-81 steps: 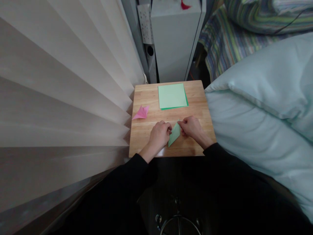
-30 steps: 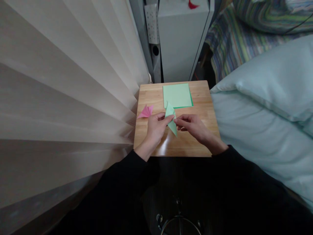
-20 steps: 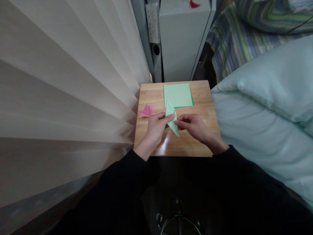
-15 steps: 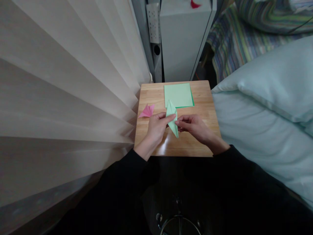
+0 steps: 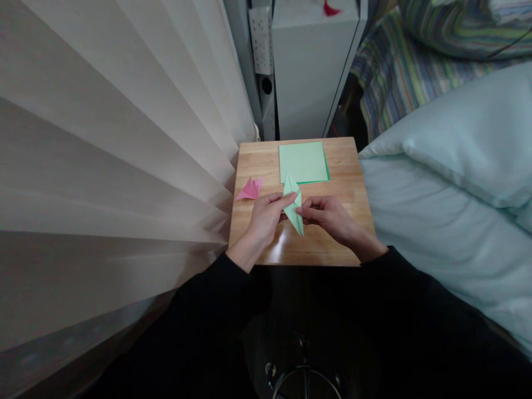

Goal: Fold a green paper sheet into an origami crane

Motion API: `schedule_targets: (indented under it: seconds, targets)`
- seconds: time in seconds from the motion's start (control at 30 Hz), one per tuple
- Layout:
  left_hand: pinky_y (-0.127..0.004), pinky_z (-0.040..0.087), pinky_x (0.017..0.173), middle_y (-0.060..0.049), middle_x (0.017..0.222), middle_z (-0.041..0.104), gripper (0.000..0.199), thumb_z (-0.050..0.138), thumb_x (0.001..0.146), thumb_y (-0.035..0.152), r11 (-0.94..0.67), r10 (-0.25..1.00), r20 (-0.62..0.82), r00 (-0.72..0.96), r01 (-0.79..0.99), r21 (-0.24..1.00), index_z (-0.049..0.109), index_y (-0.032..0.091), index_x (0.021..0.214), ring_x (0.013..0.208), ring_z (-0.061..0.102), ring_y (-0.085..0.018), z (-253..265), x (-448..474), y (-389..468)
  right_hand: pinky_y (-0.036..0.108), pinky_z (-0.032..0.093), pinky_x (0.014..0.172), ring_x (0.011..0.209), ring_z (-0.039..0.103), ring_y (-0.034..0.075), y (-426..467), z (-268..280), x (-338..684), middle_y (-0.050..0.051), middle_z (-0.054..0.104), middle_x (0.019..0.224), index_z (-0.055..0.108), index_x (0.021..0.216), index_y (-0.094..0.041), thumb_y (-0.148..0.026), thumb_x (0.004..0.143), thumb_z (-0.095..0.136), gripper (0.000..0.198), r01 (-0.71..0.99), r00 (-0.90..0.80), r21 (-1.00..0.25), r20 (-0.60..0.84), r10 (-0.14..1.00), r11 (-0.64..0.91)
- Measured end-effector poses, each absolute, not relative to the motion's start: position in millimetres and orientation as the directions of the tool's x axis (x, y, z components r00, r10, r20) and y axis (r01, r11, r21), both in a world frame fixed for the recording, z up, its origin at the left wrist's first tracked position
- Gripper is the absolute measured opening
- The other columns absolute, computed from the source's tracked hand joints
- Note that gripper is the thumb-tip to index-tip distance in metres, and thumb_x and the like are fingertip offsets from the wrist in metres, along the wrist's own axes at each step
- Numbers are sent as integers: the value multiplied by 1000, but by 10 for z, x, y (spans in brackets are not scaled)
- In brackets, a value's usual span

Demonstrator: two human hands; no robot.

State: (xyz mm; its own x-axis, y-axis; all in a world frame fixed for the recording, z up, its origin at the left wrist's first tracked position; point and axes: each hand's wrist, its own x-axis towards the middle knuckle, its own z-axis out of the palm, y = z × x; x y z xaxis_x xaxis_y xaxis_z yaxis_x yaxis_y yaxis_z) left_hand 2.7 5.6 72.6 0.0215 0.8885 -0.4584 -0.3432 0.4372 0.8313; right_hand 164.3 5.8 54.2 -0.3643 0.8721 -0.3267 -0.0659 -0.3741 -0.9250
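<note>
A light green folded origami paper (image 5: 292,206), long and diamond-shaped, is held over the small wooden table (image 5: 341,160). My left hand (image 5: 266,216) is closed on its left side, with the thumb lying across the front and the fingers behind. At its right edge my right hand (image 5: 326,215) pinches the paper between thumb and fingers; the fingertips behind it are partly hidden. A stack of green paper sheets (image 5: 303,162) lies beyond the hands, lighter on top and darker beneath. Beside my left hand rests a pink folded paper (image 5: 250,189).
Pale pleated curtains (image 5: 158,138) hang along the table's left side. A bed with light blue bedding (image 5: 424,210) borders the right. A grey cabinet (image 5: 313,77) stands behind the table, with a red tassel (image 5: 331,9) at its top. A stool's metal base (image 5: 306,370) shows below.
The folded green paper and both hands have shifted very slightly, and my right thumb sits a little further onto the paper's edge. The sheets and pink paper have stayed put.
</note>
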Motion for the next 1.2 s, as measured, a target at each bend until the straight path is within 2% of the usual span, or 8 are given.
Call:
schedule_targets:
  seconds: [0.27, 0.5, 0.67, 0.9, 1.07, 1.2]
  targets:
    - [-27, 52, 69, -1, 70, 68, 20, 88, 72, 26, 406, 894, -448, -5, -414, 815, 72, 14, 67, 65, 59, -10, 711, 82, 17, 30, 43, 65, 63, 53, 11, 57, 492, 1646, -3, 60, 66, 62, 66, -19, -45, 70, 86, 35, -79, -331, -925, -326, 885, -371]
    - [-28, 47, 65, 0, 69, 65, 24, 91, 67, 27, 398, 916, -381, 123, -389, 831, 72, 14, 71, 63, 57, -11, 709, 93, -1, 30, 41, 66, 64, 50, 12, 56, 552, 1657, -4, 57, 65, 61, 65, -20, -43, 73, 82, 32, -104, -406, -937, -267, 874, -334]
    - [-27, 42, 63, -1, 69, 66, 21, 90, 66, 25, 366, 925, -376, 51, -383, 848, 72, 13, 69, 63, 55, -10, 679, 91, 4, 30, 40, 65, 62, 47, 12, 47, 577, 1647, -5, 53, 62, 58, 63, -21, -42, 75, 82, 34, -85, -430, -951, -235, 872, -298]
    - [-25, 42, 62, -1, 67, 67, 22, 90, 64, 25, 375, 921, -387, 54, -402, 835, 72, 12, 68, 61, 55, -9, 711, 95, 14, 30, 41, 65, 62, 47, 11, 45, 549, 1649, -5, 54, 62, 60, 64, -20, -39, 75, 83, 33, -94, -422, -953, -223, 879, -287]
    - [-25, 41, 60, -1, 66, 66, 23, 91, 59, 21, 388, 903, -430, 11, -452, 803, 72, 11, 68, 60, 56, -10, 734, 99, 27, 30, 46, 69, 67, 55, 12, 31, 531, 1648, -2, 62, 71, 66, 71, -19, -42, 76, 84, 30, -117, -444, -934, -255, 859, -337]
    - [-24, 38, 56, 1, 62, 62, 24, 90, 58, 18, 371, 888, -454, -79, -461, 806, 68, 12, 65, 57, 53, -9, 735, 107, 29, 31, 49, 70, 67, 60, 13, 14, 506, 1633, -1, 66, 73, 69, 77, -18, -43, 76, 84, 29, -69, -476, -918, -314, 822, -390]
